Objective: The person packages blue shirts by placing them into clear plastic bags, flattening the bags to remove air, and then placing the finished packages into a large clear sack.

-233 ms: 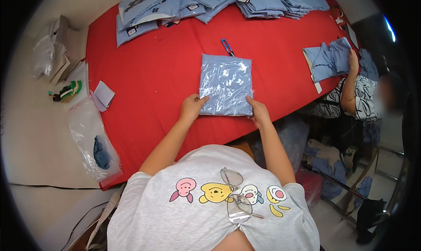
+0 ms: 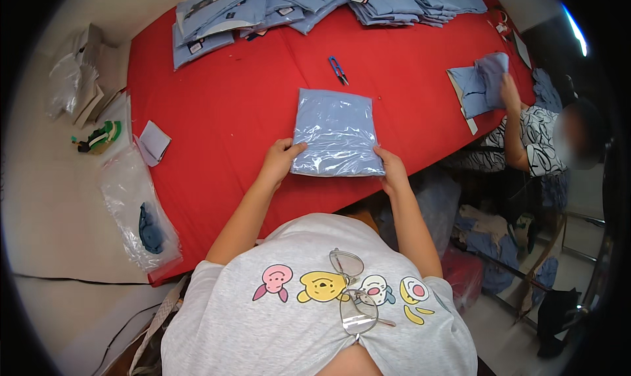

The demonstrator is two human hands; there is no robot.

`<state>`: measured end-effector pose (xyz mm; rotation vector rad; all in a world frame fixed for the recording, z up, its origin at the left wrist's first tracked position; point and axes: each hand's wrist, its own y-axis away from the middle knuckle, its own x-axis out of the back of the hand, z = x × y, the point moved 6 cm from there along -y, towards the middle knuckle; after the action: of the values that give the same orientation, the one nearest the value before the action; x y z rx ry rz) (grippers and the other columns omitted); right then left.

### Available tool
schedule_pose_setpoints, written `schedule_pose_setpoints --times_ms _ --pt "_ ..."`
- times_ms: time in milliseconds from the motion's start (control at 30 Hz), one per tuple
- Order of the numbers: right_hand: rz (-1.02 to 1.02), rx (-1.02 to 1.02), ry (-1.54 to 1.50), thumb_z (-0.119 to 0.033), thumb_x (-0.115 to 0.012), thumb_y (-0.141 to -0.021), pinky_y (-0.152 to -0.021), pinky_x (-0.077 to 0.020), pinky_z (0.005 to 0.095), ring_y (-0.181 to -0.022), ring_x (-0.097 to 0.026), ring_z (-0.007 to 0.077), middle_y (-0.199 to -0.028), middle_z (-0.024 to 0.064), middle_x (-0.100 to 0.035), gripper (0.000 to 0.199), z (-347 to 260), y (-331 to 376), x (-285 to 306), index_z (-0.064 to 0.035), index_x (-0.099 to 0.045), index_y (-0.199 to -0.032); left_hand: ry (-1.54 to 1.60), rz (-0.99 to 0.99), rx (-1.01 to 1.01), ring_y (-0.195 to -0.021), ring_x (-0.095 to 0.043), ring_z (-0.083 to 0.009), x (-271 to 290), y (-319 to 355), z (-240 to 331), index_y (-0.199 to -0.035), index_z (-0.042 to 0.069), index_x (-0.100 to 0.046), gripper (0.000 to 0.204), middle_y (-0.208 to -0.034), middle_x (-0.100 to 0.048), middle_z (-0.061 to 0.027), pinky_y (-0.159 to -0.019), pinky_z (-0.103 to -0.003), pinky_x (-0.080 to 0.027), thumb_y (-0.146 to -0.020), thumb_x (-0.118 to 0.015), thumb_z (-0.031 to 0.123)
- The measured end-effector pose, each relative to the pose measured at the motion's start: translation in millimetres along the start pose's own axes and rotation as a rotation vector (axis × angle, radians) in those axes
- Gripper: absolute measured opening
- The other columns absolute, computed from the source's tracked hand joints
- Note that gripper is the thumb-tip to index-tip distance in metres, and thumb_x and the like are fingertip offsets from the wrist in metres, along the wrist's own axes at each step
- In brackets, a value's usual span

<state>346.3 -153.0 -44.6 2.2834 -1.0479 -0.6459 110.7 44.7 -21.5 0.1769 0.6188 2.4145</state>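
Note:
A folded light-blue garment in a clear plastic bag (image 2: 334, 129) is between my hands over the red-covered table. My left hand (image 2: 281, 158) grips its near left edge, thumb on top. At the near right corner, my right hand (image 2: 392, 167) pinches the bag with the thumb above. The fingers under the package are hidden on both sides. Just beyond the package lie blue-handled thread snips (image 2: 338, 70), apart from it.
Bagged blue garments (image 2: 217, 8) and folded garment stacks (image 2: 384, 4) line the table's far side. At right, a co-worker's hand (image 2: 510, 92) handles a blue garment (image 2: 474, 87). White paper (image 2: 154, 142), a tape dispenser (image 2: 98, 137) and plastic bags (image 2: 131, 198) are at left.
The package has shifted slightly toward me and its near edge looks wider. More of the snips shows beyond it. The co-worker's hand has moved left with the blue garment.

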Motion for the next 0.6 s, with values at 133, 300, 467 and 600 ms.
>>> schedule_pose_setpoints --times_ms 133,300,467,600 --pt "-0.351 -0.153 -0.201 -0.034 -0.066 -0.101 -0.063 -0.0557 0.0386 -0.053 -0.06 0.0148 -0.073 0.003 -0.068 0.029 -32 71 11 -0.0053 -0.072 -0.101 -0.487 -0.079 -0.659 -0.157 -0.024 -0.0456 20 77 103 -0.083 0.002 -0.07 0.03 -0.174 -0.018 -0.024 -0.125 -0.057 -0.015 -0.091 -0.078 0.029" --pt "-0.498 -0.192 -0.525 -0.04 -0.055 -0.107 -0.076 -0.0621 0.0477 -0.052 -0.061 0.0147 -0.072 0.0038 -0.068 0.042 -56 133 -6 -0.0018 -0.073 -0.107 -0.13 -0.602 -0.638 -0.134 -0.055 -0.0351 15 116 136 -0.082 0.009 -0.065 0.023 -0.142 -0.059 -0.0207 -0.114 -0.047 -0.036 -0.088 -0.083 0.022" --pt "-0.271 -0.208 -0.316 -0.044 -0.049 -0.109 -0.078 -0.0618 0.0459 -0.068 -0.068 0.0194 -0.08 0.0065 -0.07 0.049 -40 84 -22 0.0002 -0.07 -0.112 0.063 -0.097 -0.183 -0.077 -0.065 -0.0104 30 22 -6 -0.101 0.006 -0.057 0.028 -0.09 -0.07 -0.004 -0.07 -0.025 -0.054 -0.089 -0.082 0.006" --pt "-0.03 -0.057 -0.117 -0.036 -0.05 -0.108 -0.079 -0.058 0.0376 -0.087 -0.071 0.0191 -0.101 0.0119 -0.073 0.04 -3 44 -1 -0.0012 -0.069 -0.113 0.169 0.145 -0.016 -0.088 -0.068 -0.0146 45 -6 -46 -0.127 0.0 -0.049 0.045 -0.102 -0.07 -0.0106 -0.074 -0.027 -0.057 -0.093 -0.077 0.005"
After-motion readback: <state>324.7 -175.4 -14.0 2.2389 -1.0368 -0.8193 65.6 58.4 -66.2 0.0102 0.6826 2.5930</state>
